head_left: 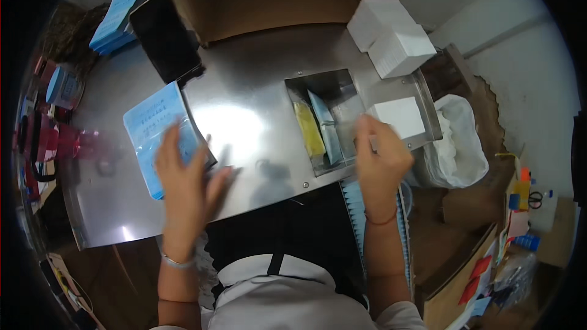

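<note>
Clearly nearer, the left hand lies flat, fingers spread, on the blue packet stack at left centre; the right hand, grip curled shut on nothing visible, hovers beside the tabletop's recessed slot.

Beyond both hands, at the far edge of the steel table, stands an open cardboard box, and just left of it, past the left hand, a black pouch lies beside a stack of blue packets. Up and to the right of the right hand sit two white boxes, with a white bag hanging off the table's right end close to that hand. Far left of the left hand are red tools, and far lower right of the right hand, scissors.
</note>
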Demonstrator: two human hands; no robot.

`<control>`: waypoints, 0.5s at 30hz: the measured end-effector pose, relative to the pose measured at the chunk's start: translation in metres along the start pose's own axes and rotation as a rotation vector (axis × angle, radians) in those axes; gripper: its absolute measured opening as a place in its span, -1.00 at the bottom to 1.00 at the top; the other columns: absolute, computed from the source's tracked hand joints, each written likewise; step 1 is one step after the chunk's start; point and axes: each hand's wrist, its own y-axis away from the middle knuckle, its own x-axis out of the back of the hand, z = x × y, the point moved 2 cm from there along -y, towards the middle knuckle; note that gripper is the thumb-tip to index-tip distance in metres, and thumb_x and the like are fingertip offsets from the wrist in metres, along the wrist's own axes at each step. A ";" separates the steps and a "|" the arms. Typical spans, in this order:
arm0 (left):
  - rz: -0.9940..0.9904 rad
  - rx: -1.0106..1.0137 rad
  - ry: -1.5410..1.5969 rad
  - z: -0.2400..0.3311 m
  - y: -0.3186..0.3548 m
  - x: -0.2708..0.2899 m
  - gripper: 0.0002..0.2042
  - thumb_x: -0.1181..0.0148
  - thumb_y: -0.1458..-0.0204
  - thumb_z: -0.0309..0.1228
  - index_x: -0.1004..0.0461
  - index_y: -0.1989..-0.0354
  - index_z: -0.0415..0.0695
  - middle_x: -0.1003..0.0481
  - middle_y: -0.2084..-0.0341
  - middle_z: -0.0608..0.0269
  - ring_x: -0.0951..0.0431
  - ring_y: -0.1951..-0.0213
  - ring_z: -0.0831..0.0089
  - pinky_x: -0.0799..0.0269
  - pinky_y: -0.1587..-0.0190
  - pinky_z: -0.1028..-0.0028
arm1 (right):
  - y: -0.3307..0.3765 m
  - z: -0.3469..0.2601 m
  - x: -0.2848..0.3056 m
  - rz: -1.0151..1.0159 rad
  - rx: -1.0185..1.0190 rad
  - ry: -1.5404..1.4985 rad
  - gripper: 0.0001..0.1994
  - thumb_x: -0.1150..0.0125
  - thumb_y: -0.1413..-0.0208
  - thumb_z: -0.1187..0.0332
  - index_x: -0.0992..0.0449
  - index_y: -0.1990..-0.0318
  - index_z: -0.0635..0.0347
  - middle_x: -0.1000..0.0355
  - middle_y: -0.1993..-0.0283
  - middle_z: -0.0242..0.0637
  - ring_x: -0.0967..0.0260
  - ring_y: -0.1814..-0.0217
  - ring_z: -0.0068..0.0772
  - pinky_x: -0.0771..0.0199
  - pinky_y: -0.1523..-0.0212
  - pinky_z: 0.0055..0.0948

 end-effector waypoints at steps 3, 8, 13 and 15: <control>-0.108 -0.004 -0.471 -0.016 0.002 -0.012 -0.24 -0.23 -0.05 0.11 -0.22 -0.36 -0.07 -0.18 -0.32 -0.18 -0.21 -0.28 -0.19 -0.03 -0.29 -0.09 | -0.001 0.024 0.018 0.112 0.054 0.234 -0.82 -0.32 -0.07 0.48 -0.63 0.16 0.31 -0.49 0.24 -0.15 -0.44 0.19 -0.10 -0.45 0.00 -0.18; -0.089 0.258 -0.044 -0.051 -0.004 0.018 -0.36 -0.24 -0.12 -0.08 -0.24 -0.30 -0.17 -0.32 -0.18 -0.10 -0.30 -0.19 -0.05 -0.12 -0.25 0.06 | 0.002 0.040 0.010 0.013 0.036 0.274 -0.80 -0.29 -0.08 0.45 -0.64 0.16 0.33 -0.43 0.18 -0.15 -0.38 0.12 -0.11 -0.30 -0.17 -0.02; -0.202 0.367 -0.320 -0.069 0.003 0.019 -0.68 -0.23 -0.13 -0.34 -0.43 -0.01 -0.21 -0.42 0.05 -0.03 -0.40 0.01 0.04 -0.26 -0.06 0.14 | -0.001 0.045 0.013 0.016 -0.030 0.145 -0.85 -0.24 -0.08 0.51 -0.65 0.22 0.33 -0.41 0.27 -0.19 -0.35 0.16 -0.15 -0.39 0.03 -0.20; -0.026 0.264 -0.336 -0.062 -0.010 0.023 -0.78 -0.13 -0.23 -0.31 -0.44 0.12 -0.21 -0.39 0.05 -0.01 -0.41 0.07 0.06 -0.33 0.00 0.17 | -0.001 0.048 0.016 0.029 -0.061 0.163 -0.85 -0.23 -0.07 0.53 -0.65 0.23 0.34 -0.41 0.26 -0.19 -0.35 0.15 -0.17 -0.40 0.10 -0.25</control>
